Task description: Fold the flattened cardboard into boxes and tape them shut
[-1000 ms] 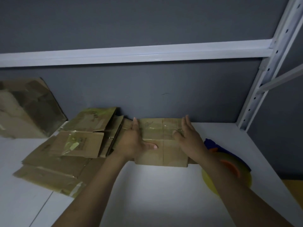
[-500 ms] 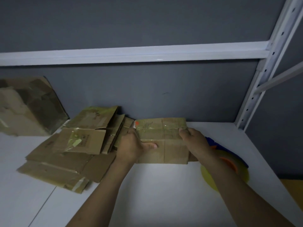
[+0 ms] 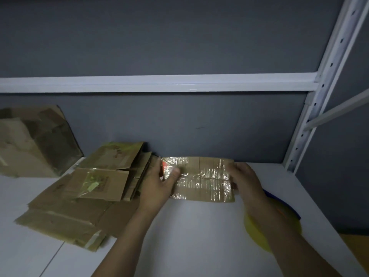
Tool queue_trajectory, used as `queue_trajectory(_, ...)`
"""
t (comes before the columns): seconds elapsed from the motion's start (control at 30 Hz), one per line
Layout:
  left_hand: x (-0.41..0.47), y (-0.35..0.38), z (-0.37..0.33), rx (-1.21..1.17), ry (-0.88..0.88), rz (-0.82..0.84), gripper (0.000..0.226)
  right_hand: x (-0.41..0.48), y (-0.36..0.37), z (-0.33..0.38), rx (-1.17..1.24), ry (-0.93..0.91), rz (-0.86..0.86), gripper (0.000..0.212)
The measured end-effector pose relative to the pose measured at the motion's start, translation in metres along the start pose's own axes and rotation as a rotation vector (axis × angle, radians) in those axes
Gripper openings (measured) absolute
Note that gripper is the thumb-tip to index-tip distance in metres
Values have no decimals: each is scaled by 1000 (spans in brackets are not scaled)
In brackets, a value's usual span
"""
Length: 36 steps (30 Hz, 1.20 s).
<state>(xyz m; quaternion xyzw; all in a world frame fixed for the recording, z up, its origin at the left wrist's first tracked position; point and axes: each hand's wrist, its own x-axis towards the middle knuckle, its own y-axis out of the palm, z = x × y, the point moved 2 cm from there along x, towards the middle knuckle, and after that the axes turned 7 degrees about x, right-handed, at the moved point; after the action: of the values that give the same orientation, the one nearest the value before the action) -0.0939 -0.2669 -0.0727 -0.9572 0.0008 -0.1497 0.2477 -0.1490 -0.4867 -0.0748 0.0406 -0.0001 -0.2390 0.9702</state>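
A brown cardboard box (image 3: 34,140) stands at the far left of a white shelf (image 3: 189,246), against the grey back panel (image 3: 179,124). Next to it, a loose pile of flattened cardboard (image 3: 65,212) spreads across the shelf, several sheets bearing strips of old tape. At centre, just right of the pile and close to the back panel, a person holds 1 flat cardboard piece (image 3: 205,186) by its 2 ends. Its upper face is covered in glossy clear tape. The left hand (image 3: 157,186) grips the left end, thumb pressed on top of the tape. The right hand (image 3: 247,180) clasps the right end – its fingers are blurred, so their exact lie is unclear. A yellow object (image 3: 257,234) with a blue edge lies partly hidden under the right forearm. A white metal upright (image 3: 327,76) frames the right side.
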Motion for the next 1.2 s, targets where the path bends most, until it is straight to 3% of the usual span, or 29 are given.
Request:
queue_trajectory(0.1, 4, 2, -5, -42, -96, -118, 36, 1, 3, 13, -132, -59, -121, 41)
queue_trajectory(0.27, 1, 9, -1, -123, -150, -159, 24, -1, 0, -2, -46, -71, -122, 20)
queue_trajectory(0.43, -6, 19, 26, -110, -103, -38, 73, -8, -7, -18, -14, -55, -33, 50)
queue_trajectory(0.53, -9, 24, 38, -10, -84, 86, 64, -14, -6, -25, -19, -9, 49, 40)
queue_trajectory(0.63, -19, 27, 48, -4, -74, 59, 43, -22, -8, -29, -104, 33, 42, 31)
queue_trajectory(0.7, -25, 27, 53, -69, -68, 56, 36, -27, -11, -28, -118, 20, 9, 36)
queue_trajectory(0.77, -31, 25, 50, -160, -34, 73, 47, -31, -13, -22, -19, -16, -17, 50)
queue_trajectory(0.8, -33, 23, 48, -151, -14, 42, 65, -30, -13, -16, 29, -28, -48, 58)
queue_trajectory(0.87, -35, 17, 40, -24, 44, -62, 103, -24, -14, -6, 61, -28, -129, 57)
queue_trajectory(0.93, -32, 10, 27, 153, 186, -133, 115, -16, -16, 0, -11, -20, -165, 39)
queue_trajectory(1.07, -12, 0, 9, 616, 475, -127, 111, -5, -18, -4, -116, -40, -150, 22)
queue_trajectory(1.2, 6, -5, 1, 762, 416, 79, 97, -8, -16, 2, -128, -58, -149, 22)
